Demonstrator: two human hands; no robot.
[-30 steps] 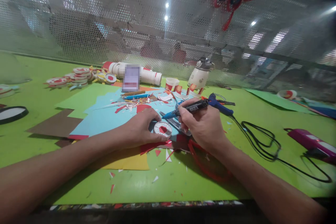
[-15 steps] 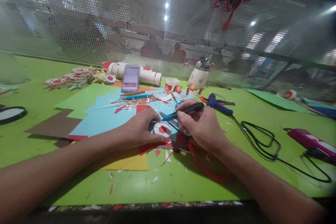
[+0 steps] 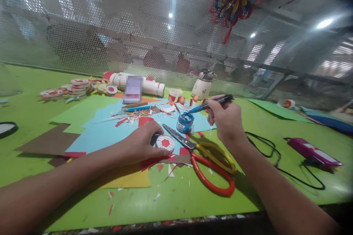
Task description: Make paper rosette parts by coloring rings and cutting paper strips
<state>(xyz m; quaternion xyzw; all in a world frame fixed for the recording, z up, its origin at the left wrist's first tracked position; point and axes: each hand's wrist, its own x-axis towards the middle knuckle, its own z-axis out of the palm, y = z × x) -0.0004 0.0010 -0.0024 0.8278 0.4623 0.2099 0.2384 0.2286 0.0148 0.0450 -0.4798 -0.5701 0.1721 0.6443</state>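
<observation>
My left hand (image 3: 140, 141) grips a small round white disc (image 3: 165, 143) between thumb and fingers. The disc has a red hexagon in its middle and dark dots around it. In my right hand (image 3: 227, 117) is a black-and-blue marker (image 3: 205, 105), held slanted, with its blue tip at the mouth of a small jar of blue paint (image 3: 184, 123). Whether the tip touches the paint I cannot tell. Between my hands lie large scissors (image 3: 193, 147) with one red and one yellow handle, blades partly open and pointing toward the jar.
Coloured paper sheets (image 3: 102, 132) and scraps cover the middle. Behind stand a phone (image 3: 132, 90), stacked paper cups (image 3: 153, 87), a cup (image 3: 174, 94) and a bottle (image 3: 202, 84). Decorated discs (image 3: 79, 86) are piled left. A magenta device (image 3: 311, 152) and black cord (image 3: 298, 180) lie right.
My right hand has moved up and right, taking the marker's tip from the disc's edge to the blue paint jar. My left hand keeps its hold on the disc. The camera view has shifted.
</observation>
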